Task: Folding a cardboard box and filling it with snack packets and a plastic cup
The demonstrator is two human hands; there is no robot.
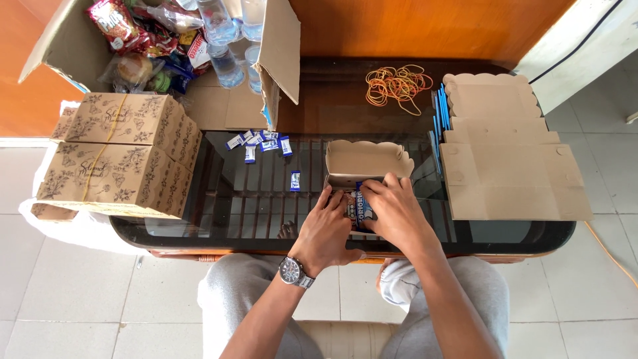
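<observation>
A small open cardboard box (367, 159) with a scalloped lid stands on the glass table (252, 199) in front of me. Both hands are at its front. My left hand (327, 229), with a wristwatch, and my right hand (397, 211) hold a blue snack packet (361, 207) between them at the box's opening. Several small blue and white candy sachets (260, 141) lie on the glass to the left of the box, with one lone sachet (295, 180) closer.
Two closed printed boxes (119, 156) bound with rubber bands are stacked at the left. A big open carton (173, 46) of snacks and water bottles stands behind them. Loose rubber bands (397, 84) and flat unfolded box blanks (505, 153) lie at the right.
</observation>
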